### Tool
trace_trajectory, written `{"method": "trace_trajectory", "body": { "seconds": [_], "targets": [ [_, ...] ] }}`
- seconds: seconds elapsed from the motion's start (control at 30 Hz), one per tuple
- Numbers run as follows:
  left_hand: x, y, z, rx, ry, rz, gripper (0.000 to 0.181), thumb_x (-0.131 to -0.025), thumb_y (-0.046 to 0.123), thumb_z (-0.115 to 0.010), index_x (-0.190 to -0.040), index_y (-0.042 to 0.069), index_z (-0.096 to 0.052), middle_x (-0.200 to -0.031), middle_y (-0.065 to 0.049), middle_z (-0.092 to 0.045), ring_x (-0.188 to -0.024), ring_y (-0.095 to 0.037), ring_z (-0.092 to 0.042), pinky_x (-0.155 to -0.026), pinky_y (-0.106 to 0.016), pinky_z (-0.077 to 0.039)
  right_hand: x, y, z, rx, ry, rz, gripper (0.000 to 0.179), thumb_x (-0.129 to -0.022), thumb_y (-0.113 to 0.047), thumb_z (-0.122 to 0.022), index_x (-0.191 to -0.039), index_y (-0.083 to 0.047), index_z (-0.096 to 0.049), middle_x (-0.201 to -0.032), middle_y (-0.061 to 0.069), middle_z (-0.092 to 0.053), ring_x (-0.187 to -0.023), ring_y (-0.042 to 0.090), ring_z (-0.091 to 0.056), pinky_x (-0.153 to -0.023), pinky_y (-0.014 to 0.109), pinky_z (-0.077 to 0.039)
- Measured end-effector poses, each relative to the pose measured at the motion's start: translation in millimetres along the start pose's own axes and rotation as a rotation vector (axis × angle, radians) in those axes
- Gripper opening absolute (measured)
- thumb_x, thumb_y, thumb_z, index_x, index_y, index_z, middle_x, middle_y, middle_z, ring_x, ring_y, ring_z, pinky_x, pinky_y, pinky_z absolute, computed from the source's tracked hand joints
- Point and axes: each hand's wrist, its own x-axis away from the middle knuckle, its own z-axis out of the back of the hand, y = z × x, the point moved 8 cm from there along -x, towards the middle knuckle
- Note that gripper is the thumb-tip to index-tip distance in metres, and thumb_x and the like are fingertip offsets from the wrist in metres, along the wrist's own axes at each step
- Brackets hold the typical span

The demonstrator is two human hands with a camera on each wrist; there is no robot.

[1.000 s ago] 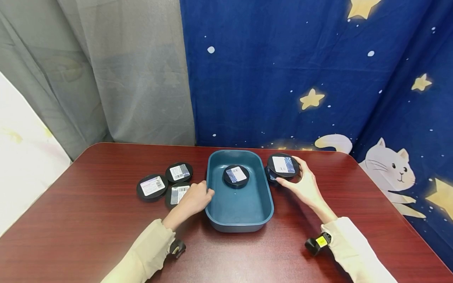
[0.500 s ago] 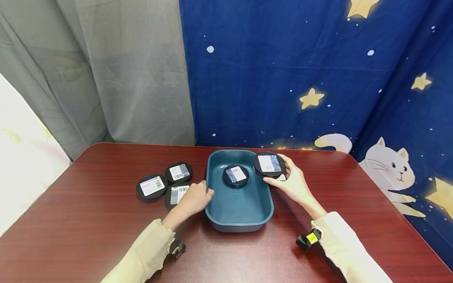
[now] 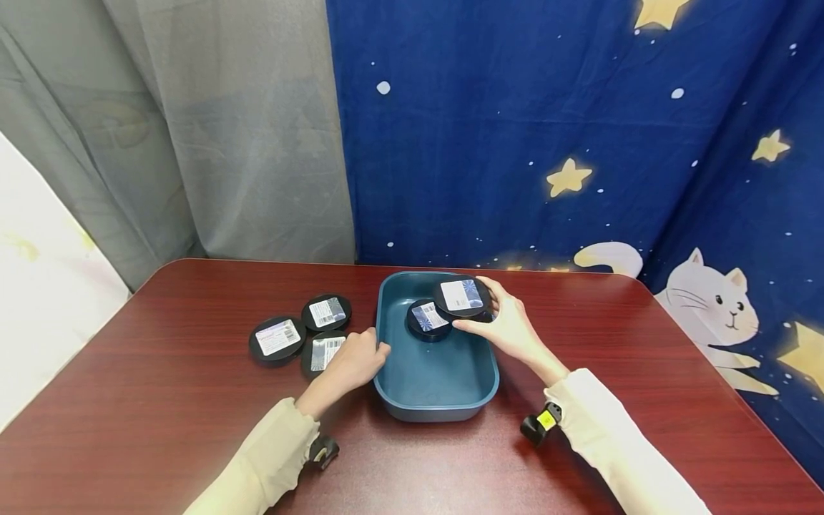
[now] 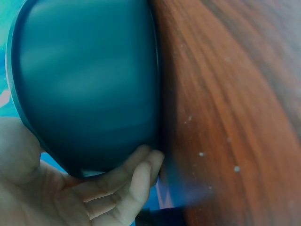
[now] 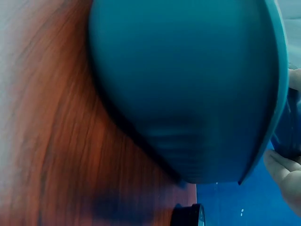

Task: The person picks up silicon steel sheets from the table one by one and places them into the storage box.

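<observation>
Over the bin [image 3: 425,379], the right grip [image 3: 508,329], spread wide, pinches a disc [image 3: 461,296]; slipping fingers could drop it on the lower disc [image 3: 425,323]. The left grip [image 3: 356,359] clasps the bin.

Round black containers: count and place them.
6: three containers left of the blue bin, one container inside, one container above it in the right hand, one container to its right, mostly hidden in the head view. Others may be hidden.
</observation>
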Motion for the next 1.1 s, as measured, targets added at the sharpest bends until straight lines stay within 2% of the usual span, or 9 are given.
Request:
{"method": "trace_trajectory", "body": {
  "seconds": [0.13,0.37,0.5,0.73,0.9,1.1],
  "targets": [
    [-0.4,0.0,-0.3,0.013,-0.005,0.001,0.017,-0.083,0.011,-0.046,-0.079,-0.004,-0.054,-0.059,-0.009,-0.046,-0.056,-0.021,-0.051,-0.053,-0.032,-0.040,-6.1,-3,-5,0.035,-0.010,-0.001,0.079,-0.062,-0.023,-0.080,-0.128,-0.004,-0.041,-0.114,0.015,-0.056,-0.099,0.025,-0.058,-0.085,0.039,-0.044],
    [-1.0,1.1,-0.1,0.011,-0.006,-0.003,0.018,-0.083,0.011,-0.046,-0.080,-0.004,-0.054,-0.059,-0.009,-0.046,-0.056,-0.021,-0.050,-0.053,-0.032,-0.040,-14.5,-4,-13,0.209,-0.032,-0.018,0.080,-0.061,-0.035,-0.079,-0.127,-0.007,-0.043,-0.112,0.015,-0.058,-0.100,0.027,-0.058,-0.084,0.041,-0.043],
    [-0.6,1.1,-0.4,0.015,-0.010,0.000,0.018,-0.083,0.011,-0.046,-0.079,-0.004,-0.054,-0.059,-0.009,-0.046,-0.056,-0.021,-0.050,-0.052,-0.031,-0.039,-19.5,-4,-18,0.269,-0.049,-0.021,0.081,-0.061,-0.038,-0.079,-0.126,-0.007,-0.043,-0.108,0.013,-0.060,-0.096,0.027,-0.056,-0.080,0.042,-0.042],
    [-0.1,1.8,-0.1,0.009,-0.005,-0.005,0.017,-0.082,0.011,-0.047,-0.079,-0.004,-0.053,-0.059,-0.009,-0.046,-0.057,-0.022,-0.050,-0.053,-0.032,-0.040,-25.1,-3,-32,0.343,-0.113,-0.022,0.082,-0.062,-0.037,-0.078,-0.127,-0.002,-0.041,-0.109,0.016,-0.058,-0.098,0.032,-0.053,-0.082,0.044,-0.041],
    [-0.2,1.8,-0.2,0.005,-0.003,-0.009,0.016,-0.081,0.011,-0.047,-0.079,-0.004,-0.053,-0.059,-0.009,-0.046,-0.057,-0.022,-0.050,-0.054,-0.033,-0.040,-26.3,-1,-41,0.365,-0.171,-0.027,0.080,-0.063,-0.036,-0.077,-0.125,0.001,-0.041,-0.107,0.015,-0.058,-0.093,0.028,-0.055,-0.080,0.041,-0.045],
    [-0.2,1.5,0.5,0.007,-0.001,-0.007,0.015,-0.081,0.011,-0.047,-0.076,-0.002,-0.053,-0.059,-0.009,-0.046,-0.057,-0.022,-0.049,-0.054,-0.033,-0.040,-28.3,-4,-49,0.390,-0.201,-0.009,0.076,-0.063,-0.033,-0.078,-0.121,0.003,-0.043,-0.103,0.016,-0.060,-0.090,0.026,-0.057,-0.078,0.038,-0.046]
  ]
}}
